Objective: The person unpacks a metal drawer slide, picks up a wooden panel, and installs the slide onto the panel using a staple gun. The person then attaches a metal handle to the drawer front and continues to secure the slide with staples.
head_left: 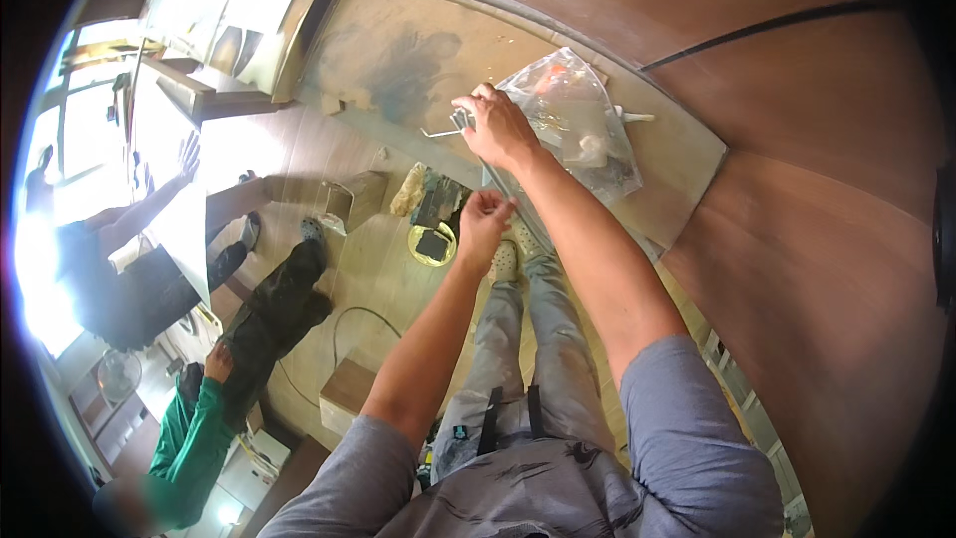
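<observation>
My right hand [495,128] is closed with bent fingers around the upper end of a long, narrow grey strip [497,181]. A thin, pale, bent piece like a wire or hook [438,133] sticks out to the left by its fingertips. My left hand [485,223] is lower and nearer to me, fingers pinched together at the strip's side. Whether those fingers grip the strip is hard to see. Just beyond and right of my right hand, a clear plastic bag [580,130] with small pieces in it lies on a stained wooden board [388,65].
Brown panels [797,169] rise on the right. A round yellow-rimmed container [432,244] stands on the floor near my shoes, with a cardboard box [347,394] and a cable [363,311] closer. One person in a green sleeve [189,448] and another with an outstretched arm are at the left.
</observation>
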